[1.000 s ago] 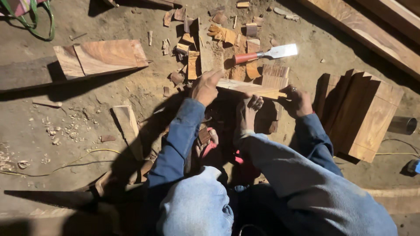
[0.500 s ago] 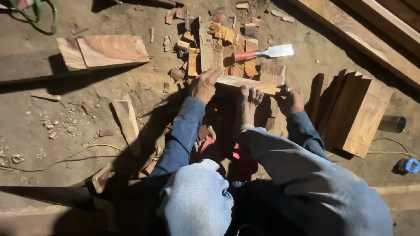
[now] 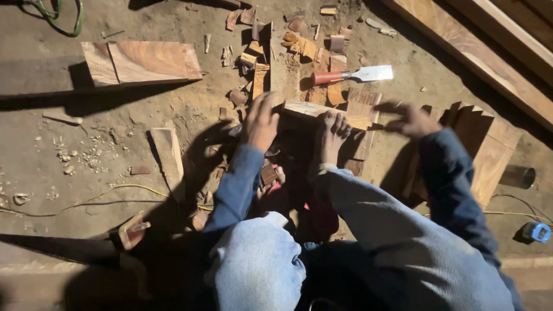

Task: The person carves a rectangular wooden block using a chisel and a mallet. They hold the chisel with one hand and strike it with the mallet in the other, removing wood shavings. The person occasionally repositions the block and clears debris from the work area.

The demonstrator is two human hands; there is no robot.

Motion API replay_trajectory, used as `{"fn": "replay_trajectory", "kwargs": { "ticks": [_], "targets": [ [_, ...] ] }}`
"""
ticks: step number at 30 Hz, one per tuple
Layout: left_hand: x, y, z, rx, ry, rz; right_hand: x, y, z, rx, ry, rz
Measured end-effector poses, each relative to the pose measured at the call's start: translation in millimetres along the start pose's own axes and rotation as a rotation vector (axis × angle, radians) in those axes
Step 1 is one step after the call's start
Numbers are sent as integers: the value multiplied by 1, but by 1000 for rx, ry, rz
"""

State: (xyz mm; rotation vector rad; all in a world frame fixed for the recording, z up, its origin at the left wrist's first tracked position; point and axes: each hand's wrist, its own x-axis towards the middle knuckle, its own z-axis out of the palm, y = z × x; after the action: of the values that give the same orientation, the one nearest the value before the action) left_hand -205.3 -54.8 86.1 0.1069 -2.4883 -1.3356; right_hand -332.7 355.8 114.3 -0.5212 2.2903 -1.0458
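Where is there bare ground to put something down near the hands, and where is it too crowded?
Bare dirt lies left of the left hand, between the wide board and the short plank. Crowded: the offcuts around the red-handled chisel, just beyond the strip of wood under the left hand and foot. The right hand hovers beside stacked boards.

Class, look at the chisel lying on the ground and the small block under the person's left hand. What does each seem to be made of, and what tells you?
Chisel: the blade looks like bare metal, pale and reflective; the red handle could be plastic or painted wood.
Block under the left hand: unfinished wood, with a pale cut face and visible grain, like the offcuts nearby.
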Motion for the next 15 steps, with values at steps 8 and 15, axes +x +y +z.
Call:
{"fn": "replay_trajectory", "kwargs": {
  "ticks": [8,15],
  "targets": [
    [-144,-17,-17,213,48,-541,140,-19,31,-496,37,-150],
    [-135,-53,-22,247,-232,-643,172,-20,60,-966,8,-278]
  ]
}}
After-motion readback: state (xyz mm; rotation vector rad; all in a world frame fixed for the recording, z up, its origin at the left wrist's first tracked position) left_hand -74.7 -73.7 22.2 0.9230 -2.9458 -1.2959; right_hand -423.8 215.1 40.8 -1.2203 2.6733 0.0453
